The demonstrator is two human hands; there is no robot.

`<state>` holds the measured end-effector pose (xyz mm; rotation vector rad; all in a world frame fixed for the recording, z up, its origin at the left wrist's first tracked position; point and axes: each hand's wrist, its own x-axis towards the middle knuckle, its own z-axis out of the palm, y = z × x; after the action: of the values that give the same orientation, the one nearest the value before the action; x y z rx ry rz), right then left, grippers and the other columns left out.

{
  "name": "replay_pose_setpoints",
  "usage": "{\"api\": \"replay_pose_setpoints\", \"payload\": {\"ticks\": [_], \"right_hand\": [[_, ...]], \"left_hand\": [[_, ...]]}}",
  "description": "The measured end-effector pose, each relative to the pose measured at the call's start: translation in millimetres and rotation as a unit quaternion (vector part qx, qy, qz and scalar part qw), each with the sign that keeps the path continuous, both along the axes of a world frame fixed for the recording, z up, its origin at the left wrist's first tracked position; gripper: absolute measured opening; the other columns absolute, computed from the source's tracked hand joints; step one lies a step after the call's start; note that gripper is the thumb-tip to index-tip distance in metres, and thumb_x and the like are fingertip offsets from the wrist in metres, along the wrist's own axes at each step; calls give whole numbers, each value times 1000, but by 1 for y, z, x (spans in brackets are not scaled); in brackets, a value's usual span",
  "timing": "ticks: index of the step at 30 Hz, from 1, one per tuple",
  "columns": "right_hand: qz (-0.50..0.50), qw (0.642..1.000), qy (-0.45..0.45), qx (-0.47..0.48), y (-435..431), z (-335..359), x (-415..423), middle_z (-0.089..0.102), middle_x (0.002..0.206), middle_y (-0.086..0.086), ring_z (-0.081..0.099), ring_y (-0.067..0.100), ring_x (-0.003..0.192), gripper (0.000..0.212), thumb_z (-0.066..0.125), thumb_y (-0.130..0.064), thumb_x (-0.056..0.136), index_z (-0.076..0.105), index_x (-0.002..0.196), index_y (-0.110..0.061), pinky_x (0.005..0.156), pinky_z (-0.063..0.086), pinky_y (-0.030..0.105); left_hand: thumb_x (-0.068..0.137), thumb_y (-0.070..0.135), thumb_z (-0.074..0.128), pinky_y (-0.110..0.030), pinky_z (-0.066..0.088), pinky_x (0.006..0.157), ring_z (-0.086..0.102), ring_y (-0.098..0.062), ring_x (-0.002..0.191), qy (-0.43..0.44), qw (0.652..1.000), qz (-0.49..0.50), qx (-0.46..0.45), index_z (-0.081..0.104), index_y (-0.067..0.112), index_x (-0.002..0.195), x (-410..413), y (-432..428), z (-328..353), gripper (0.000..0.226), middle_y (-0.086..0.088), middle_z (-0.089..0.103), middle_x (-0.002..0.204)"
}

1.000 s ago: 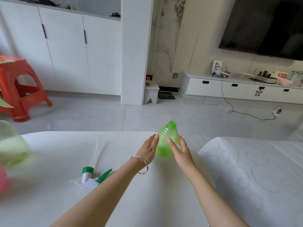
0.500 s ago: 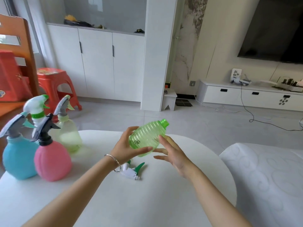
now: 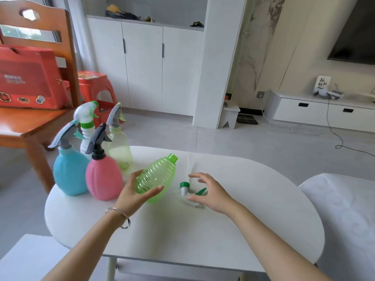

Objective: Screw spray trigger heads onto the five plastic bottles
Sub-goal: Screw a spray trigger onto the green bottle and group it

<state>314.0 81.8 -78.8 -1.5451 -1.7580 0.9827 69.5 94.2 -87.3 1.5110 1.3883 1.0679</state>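
While four capped spray bottles [image 3: 95, 159] stand at the left of the white oval table [image 3: 253, 230], the left hand [image 3: 138, 194] grips a tilted, ribbed green transparent plastic bottle [image 3: 155, 177]; right of it, the right hand [image 3: 211, 192] hovers spread and empty over a green-collared white spray trigger head [image 3: 185, 188] lying flat.

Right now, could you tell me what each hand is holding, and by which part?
Left hand grips the green bottle around its lower body. Right hand holds nothing.
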Motion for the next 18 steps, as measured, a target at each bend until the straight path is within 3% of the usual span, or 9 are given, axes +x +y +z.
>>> {"api": "replay_pose_setpoints", "payload": {"ticks": [4, 8, 10, 13, 14, 16, 18], "right_hand": [[14, 995, -98, -5, 4, -16, -5, 42, 125, -14, 45, 7, 114, 76, 78, -35, 70, 40, 136, -39, 89, 36, 20], [14, 991, -131, 21, 6, -24, -14, 51, 118, -11, 55, 9, 106, 62, 73, -26, 72, 48, 128, -36, 95, 39, 23], [1, 984, -170, 57, 7, -23, -17, 59, 115, -9, 55, 6, 92, 53, 70, -28, 71, 53, 121, -36, 98, 36, 26], [9, 985, -162, 52, 7, -17, -17, 62, 113, -8, 56, 16, 93, 51, 73, -30, 70, 56, 118, -36, 94, 43, 28], [5, 991, -125, 46, 7, -12, -18, 61, 113, -9, 57, 20, 92, 50, 75, -28, 70, 57, 116, -36, 88, 46, 27], [-42, 998, 35, 41, 8, 6, -19, 61, 111, -6, 57, 19, 82, 46, 77, -19, 73, 58, 113, -32, 73, 49, 23], [-100, 965, 238, 42, 13, 29, -15, 63, 110, 3, 59, 17, 78, 38, 71, -13, 81, 58, 115, -23, 67, 49, 23]], "left_hand": [[56, 49, 81, -7, 42, 70, 56, -3, 97, -6, 1000, -5, 1, 40, 20, 131, 3, 4, 0, 90, 3, 56, 117], [65, 35, 81, 4, 40, 59, 48, 14, 88, -12, 1000, 14, 13, 41, 20, 129, 4, 6, 1, 77, 14, 54, 104], [66, 34, 81, 4, 40, 59, 47, 16, 88, -14, 1000, 23, 13, 42, 22, 128, 4, 6, 3, 74, 16, 52, 103], [67, 33, 81, 2, 41, 60, 48, 15, 88, -14, 1000, 24, 12, 42, 24, 127, 2, 4, 5, 73, 17, 52, 103], [67, 34, 81, 0, 41, 62, 50, 12, 89, -14, 1000, 24, 13, 42, 24, 127, 1, 3, 5, 73, 15, 53, 105], [67, 35, 81, -8, 40, 72, 55, -2, 96, -12, 1000, 24, 13, 41, 22, 129, -1, 2, 6, 74, 8, 54, 113], [66, 37, 80, -17, 39, 79, 54, -11, 103, -16, 1000, 24, 10, 41, 21, 131, -3, 3, 6, 77, 4, 54, 117]]}}
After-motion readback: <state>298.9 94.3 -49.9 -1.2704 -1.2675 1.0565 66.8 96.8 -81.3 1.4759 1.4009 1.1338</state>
